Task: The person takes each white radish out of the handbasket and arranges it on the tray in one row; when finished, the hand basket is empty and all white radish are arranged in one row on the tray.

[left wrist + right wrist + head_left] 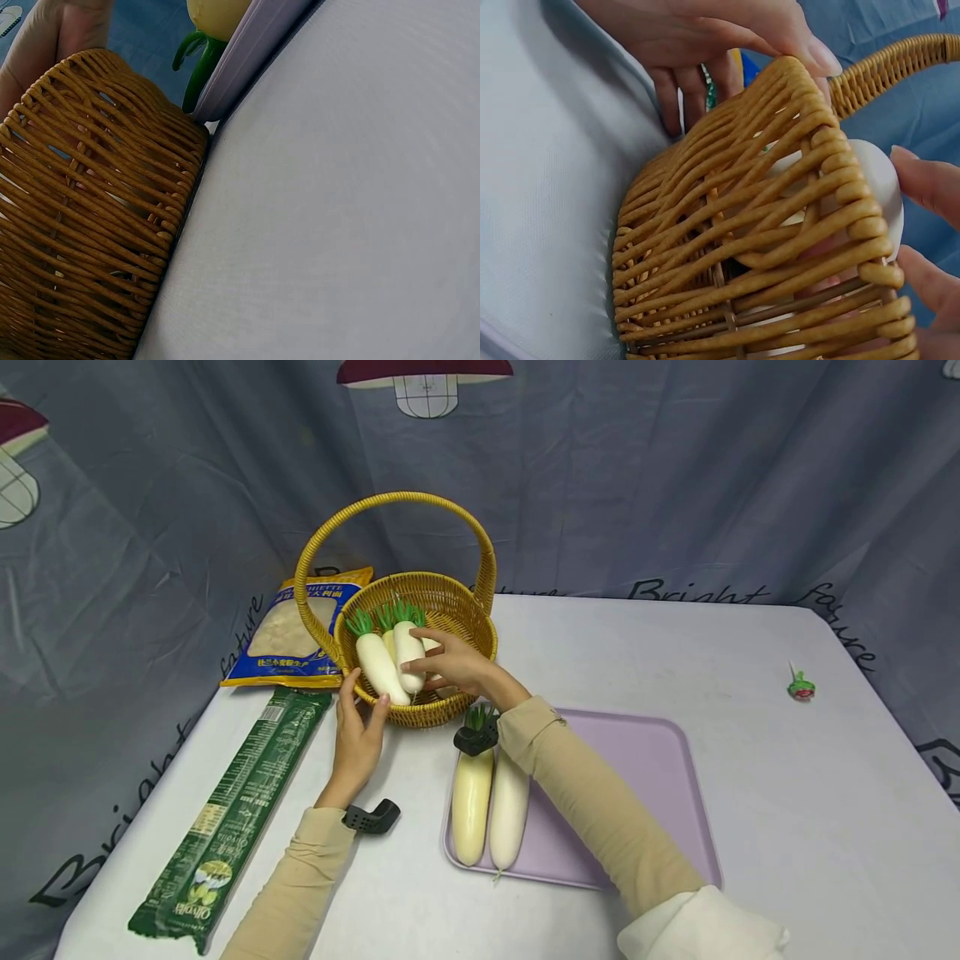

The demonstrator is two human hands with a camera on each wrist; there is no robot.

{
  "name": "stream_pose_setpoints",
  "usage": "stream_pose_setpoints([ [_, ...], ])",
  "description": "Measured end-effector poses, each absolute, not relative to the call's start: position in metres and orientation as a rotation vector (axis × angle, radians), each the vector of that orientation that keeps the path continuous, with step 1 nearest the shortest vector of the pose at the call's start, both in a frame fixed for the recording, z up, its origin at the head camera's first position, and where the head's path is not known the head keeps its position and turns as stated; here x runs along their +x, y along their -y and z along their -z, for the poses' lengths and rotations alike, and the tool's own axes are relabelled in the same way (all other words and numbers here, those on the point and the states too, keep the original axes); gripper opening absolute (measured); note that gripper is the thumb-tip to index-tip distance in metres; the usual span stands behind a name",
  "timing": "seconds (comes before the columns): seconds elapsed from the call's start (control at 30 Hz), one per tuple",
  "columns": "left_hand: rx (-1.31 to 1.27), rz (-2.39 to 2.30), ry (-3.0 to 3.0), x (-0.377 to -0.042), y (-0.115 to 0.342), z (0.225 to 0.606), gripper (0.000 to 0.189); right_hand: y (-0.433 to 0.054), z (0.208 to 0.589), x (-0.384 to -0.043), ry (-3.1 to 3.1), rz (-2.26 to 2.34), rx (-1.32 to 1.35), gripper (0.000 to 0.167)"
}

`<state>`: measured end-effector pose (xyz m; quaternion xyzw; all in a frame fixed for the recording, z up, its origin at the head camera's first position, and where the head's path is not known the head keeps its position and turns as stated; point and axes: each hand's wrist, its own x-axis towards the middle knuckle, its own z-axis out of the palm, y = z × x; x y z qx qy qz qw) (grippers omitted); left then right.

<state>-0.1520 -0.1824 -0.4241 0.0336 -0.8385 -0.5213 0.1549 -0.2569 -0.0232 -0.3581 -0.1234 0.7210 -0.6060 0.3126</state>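
Observation:
A yellow wicker basket (442, 714) with a tall hoop handle stands at the back, with several white radishes with green tops inside. My right hand (461, 664) reaches in over the near right side, its thumb and fingers holding one white radish (409, 647). Beside that radish leans another white radish (381, 670), its lower end at the near rim. My left hand (356, 743) touches the front left of the basket, thumb at the rim and fingers extended along the outer wall. The right wrist view shows the left thumb (821, 56) over the wicker edge.
Right of the basket, a lilac tray (637, 735) bears a yellowish radish (470, 810) and a whiter radish (508, 814), partly under my right forearm. A blue-and-yellow pasta bag (288, 631) and a long green packet (232, 810) lie left. A small green-and-red item (801, 686) lies far right.

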Motion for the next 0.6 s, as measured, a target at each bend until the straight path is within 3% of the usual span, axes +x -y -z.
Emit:
stream_pose_setpoints([
  [0.6, 0.068, 1.468, 2.371, -0.156, 0.187, 0.435, 0.059, 0.013, 0.356, -0.258, -1.635, 1.837, -0.224, 0.055],
])
